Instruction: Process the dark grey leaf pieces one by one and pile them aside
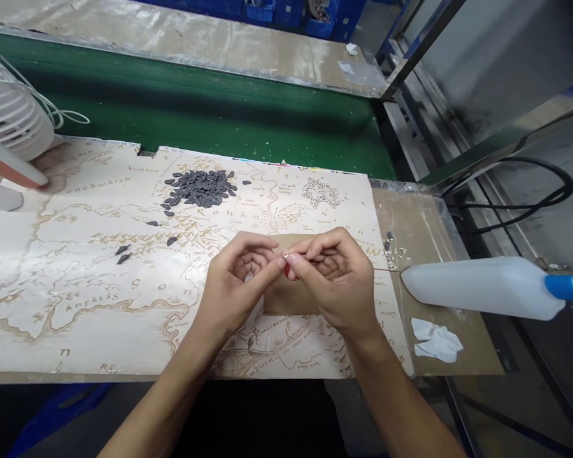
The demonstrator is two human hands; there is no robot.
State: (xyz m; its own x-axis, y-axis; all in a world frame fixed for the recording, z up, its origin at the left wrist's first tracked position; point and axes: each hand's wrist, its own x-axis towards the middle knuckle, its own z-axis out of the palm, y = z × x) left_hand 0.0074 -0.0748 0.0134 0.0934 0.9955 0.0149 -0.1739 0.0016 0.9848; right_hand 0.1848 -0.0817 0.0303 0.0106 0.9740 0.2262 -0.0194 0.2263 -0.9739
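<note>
My left hand (239, 280) and my right hand (332, 273) meet fingertip to fingertip over the table, above a brown cardboard patch (286, 299). Both pinch a very small thing between them; a bit of red (287, 271) shows at the fingertips, too small to name. A heap of small dark grey leaf-shaped pieces (201, 188) lies farther back on a printed map sheet (76, 273). A few loose dark pieces (123, 253) lie to the left of my left hand.
A white fan (9, 114) stands at the far left. A white squeeze bottle (482, 286) with a blue cap lies at the right, a crumpled white tissue (437, 340) below it. Small scraps (391, 249) sit by the sheet's right edge. A green conveyor belt (210, 108) runs behind.
</note>
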